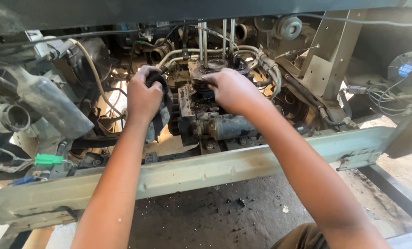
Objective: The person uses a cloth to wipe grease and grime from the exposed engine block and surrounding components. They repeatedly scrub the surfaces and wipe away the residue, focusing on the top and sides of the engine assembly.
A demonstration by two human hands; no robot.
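Note:
Both my arms reach over a pale metal frame rail (pixel 243 163) into a greasy engine bay. My left hand (pixel 144 94) is closed around a dark dirty rag (pixel 161 121) that hangs down from my fist. My right hand (pixel 231 90) rests on a grimy valve block (pixel 201 99) in the middle, fingers curled on a round black part at its top, under several upright steel pipes (pixel 214 39). Below my right wrist lies a cylindrical motor-like unit (pixel 229 127). What the fingertips grip is hidden.
A grey hose and duct (pixel 49 103) fill the left side beside a green connector (pixel 48 159). Beige hoses (pixel 261 60) curve right of the block. A blue round cap (pixel 405 69) and loose wires sit far right. Oily dirt floor (pixel 224 212) lies below the rail.

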